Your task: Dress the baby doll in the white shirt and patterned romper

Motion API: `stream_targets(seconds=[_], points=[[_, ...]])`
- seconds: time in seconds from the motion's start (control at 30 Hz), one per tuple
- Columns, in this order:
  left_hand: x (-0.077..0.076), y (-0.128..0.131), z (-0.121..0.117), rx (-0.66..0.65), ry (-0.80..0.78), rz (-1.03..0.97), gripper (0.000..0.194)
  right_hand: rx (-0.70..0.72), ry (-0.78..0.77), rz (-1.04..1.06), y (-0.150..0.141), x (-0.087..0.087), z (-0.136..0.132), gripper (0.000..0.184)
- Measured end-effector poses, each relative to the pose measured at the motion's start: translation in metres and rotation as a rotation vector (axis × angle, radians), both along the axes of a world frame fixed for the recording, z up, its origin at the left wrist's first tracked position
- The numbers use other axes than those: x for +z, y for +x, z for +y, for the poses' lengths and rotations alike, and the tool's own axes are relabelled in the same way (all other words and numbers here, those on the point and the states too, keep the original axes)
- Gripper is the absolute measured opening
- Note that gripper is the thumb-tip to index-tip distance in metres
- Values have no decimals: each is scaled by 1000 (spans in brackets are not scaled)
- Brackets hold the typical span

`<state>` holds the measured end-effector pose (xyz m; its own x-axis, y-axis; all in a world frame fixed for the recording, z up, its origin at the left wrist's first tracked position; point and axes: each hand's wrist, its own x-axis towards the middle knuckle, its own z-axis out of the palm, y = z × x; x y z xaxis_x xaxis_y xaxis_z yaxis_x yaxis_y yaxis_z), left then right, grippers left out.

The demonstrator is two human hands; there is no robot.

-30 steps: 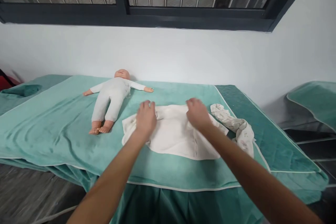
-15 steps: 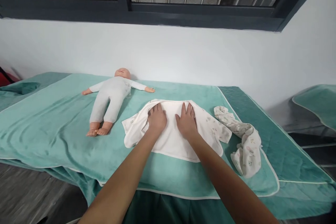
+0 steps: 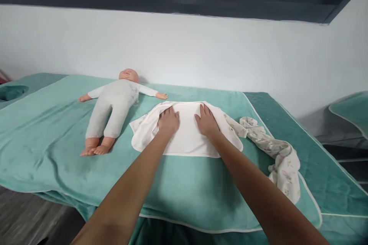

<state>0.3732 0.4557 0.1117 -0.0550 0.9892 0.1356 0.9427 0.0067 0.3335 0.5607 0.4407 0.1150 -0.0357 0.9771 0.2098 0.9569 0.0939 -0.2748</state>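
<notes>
A white baby garment [image 3: 186,138] lies spread on the teal towel [image 3: 57,149] that covers the table. My left hand [image 3: 168,120] rests flat on its left half, fingers stretched out. My right hand [image 3: 205,120] lies flat on its right half, fingers also stretched. Both palms press the cloth down. A baby doll [image 3: 112,107] in a pale grey suit lies on its back to the left of the garment, arms spread, head toward the wall.
A crumpled printed cloth [image 3: 276,153] trails off the garment's right side toward the table's right edge. A darker teal cover [image 3: 316,160] lies under the towel on the right. The white wall [image 3: 201,53] runs behind the table. Another teal-covered surface [image 3: 350,111] stands at far right.
My hands came together from the garment's top edge onto its middle and now lie flat there. The garment looks smoother and more folded in. The view has dipped and shifted slightly.
</notes>
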Motion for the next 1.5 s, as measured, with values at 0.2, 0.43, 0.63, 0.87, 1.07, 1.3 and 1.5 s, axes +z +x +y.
stream_targets(seconds=[0.2,0.43,0.63,0.87,1.07,1.3,1.5], points=[[-4,1,7,-71,24,64,62,12,-71,-10,0,-6,4,65],[-8,27,-25,-104,117,146,60,41,-70,-32,-7,-3,-3,63],[-13,18,-42,-230,92,133,62,85,-63,-118,-1,-5,-37,66],[-12,6,-47,-238,87,134,62,224,41,-229,9,-9,-100,63],[-12,6,-46,-236,96,117,60,438,138,-180,21,-7,-166,54],[-9,5,-46,-222,89,94,56,291,201,-181,63,4,-187,20],[-10,4,-46,-221,105,83,52,428,93,-197,77,20,-175,18]])
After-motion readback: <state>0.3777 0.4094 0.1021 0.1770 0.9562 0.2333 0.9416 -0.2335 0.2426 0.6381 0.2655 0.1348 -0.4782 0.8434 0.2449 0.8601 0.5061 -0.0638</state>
